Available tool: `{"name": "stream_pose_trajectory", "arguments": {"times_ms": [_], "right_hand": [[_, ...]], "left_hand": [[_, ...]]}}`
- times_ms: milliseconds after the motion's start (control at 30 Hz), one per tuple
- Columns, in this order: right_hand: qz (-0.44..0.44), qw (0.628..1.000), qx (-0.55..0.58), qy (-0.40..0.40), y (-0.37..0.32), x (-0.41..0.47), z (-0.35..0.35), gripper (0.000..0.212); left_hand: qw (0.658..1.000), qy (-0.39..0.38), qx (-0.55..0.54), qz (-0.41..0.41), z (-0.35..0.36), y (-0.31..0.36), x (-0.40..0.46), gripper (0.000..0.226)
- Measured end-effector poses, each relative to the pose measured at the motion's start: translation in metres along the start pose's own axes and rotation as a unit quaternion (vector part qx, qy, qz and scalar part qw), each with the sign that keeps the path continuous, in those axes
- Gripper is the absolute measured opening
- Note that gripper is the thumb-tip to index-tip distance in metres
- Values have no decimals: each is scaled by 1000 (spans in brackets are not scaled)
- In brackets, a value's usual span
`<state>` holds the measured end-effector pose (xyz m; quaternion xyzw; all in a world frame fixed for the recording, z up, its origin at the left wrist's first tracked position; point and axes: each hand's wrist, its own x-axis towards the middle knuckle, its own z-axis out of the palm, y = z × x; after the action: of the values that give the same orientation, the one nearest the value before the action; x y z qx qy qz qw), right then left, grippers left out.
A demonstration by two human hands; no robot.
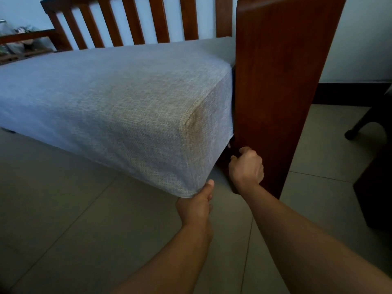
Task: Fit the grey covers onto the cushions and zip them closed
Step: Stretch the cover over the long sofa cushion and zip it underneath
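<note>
Pinching the grey cover (118, 107) at its bottom corner, lower centre, is the left hand (196, 205); the right hand (247, 166) is curled beside it, contents can't be told.

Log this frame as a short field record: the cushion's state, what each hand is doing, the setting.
cushion: large grey woven fabric cover fully over the seat cushion, corner fitted
zip: not visible
left hand: grips the cover's bottom front corner, thumb on the fabric
right hand: fingers curled, beside the cover's lower side edge; what it holds cannot be told
setting: dark red-brown wooden sofa frame with slatted back, pale tiled floor
</note>
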<state>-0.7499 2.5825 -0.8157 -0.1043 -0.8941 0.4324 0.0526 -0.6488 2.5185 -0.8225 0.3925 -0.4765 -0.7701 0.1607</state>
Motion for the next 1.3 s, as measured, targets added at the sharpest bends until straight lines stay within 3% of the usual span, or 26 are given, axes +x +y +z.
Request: {"name": "stream_pose_trajectory", "arguments": {"times_ms": [200,333,400,467,567,667,767,900,1033,1133,1200,1233,1300], "right_hand": [[-131,985,-75,-88,14,-21,-16,48],[-234,961,-105,-104,12,-37,-32,56],[-299,945,-115,-60,10,-49,-38,59],[-361,927,-100,15,6,-63,-45,61],[-437,889,-94,101,-2,-75,-53,63],[-519,837,-111,134,-15,-83,-58,62],[-573,796,-127,147,-28,-87,-57,63],[-613,750,-173,179,-24,-86,-51,73],[-677,678,-206,198,-22,-94,-41,53],[-710,639,-265,134,-26,-100,-19,45],[-687,622,-361,102,-28,-102,-5,49],[-677,596,-419,103,-29,-102,2,53],[-683,496,-523,120,-24,-97,14,58]], "left_hand": [[999,-19,33,4,-11,6,-10,16],[995,-63,75,-6,-22,17,-12,20],[990,-112,88,-10,-27,26,-13,42],[985,-146,95,-16,-32,34,-13,77],[988,-137,55,-38,-41,42,-4,109],[994,-81,-40,-60,-51,52,15,93],[996,-28,-68,-58,-60,61,37,69],[994,-48,-85,-39,-63,66,52,38],[986,-52,-155,-30,-60,67,61,25],[994,-64,-94,2,-69,65,69,20],[998,-39,-41,16,-76,63,73,23],[999,-26,-20,22,-77,64,77,24],[999,-12,4,32,-81,61,81,27]]}}
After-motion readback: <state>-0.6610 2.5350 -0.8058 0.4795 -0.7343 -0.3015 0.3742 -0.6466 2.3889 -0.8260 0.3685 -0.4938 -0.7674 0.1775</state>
